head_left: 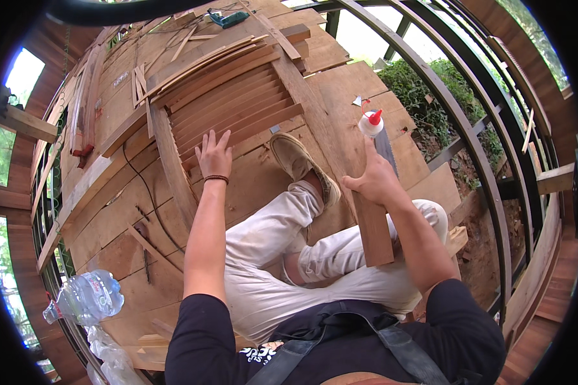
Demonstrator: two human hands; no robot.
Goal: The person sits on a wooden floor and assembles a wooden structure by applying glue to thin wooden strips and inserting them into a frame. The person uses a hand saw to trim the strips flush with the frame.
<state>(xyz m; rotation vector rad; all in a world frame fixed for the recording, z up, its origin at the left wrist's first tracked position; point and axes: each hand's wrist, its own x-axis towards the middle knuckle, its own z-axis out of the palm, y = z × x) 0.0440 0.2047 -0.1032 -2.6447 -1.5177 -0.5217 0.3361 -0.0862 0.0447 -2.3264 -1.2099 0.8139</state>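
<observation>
A wooden louvred frame lies in front of me, with several thin slats (pixel 231 106) between its side boards. My left hand (pixel 214 156) is open, fingers spread over the lower slats near the left side board (pixel 173 160). On the right, my right hand (pixel 374 179) grips the long right side board (pixel 372 224). Its thumb is at the board's left edge and its index finger points forward; the other fingers are hidden. Just beyond that fingertip stands a white glue bottle (pixel 370 124) with a red nozzle. A grey saw blade (pixel 385 153) lies beside the board.
A green power tool (pixel 228 18) and loose strips (pixel 185 42) lie at the far side. A dark cable (pixel 146 196) crosses the planks on the left. A large clear plastic bottle (pixel 91 297) is at lower left. Metal rails (pixel 459 122) border the platform on the right.
</observation>
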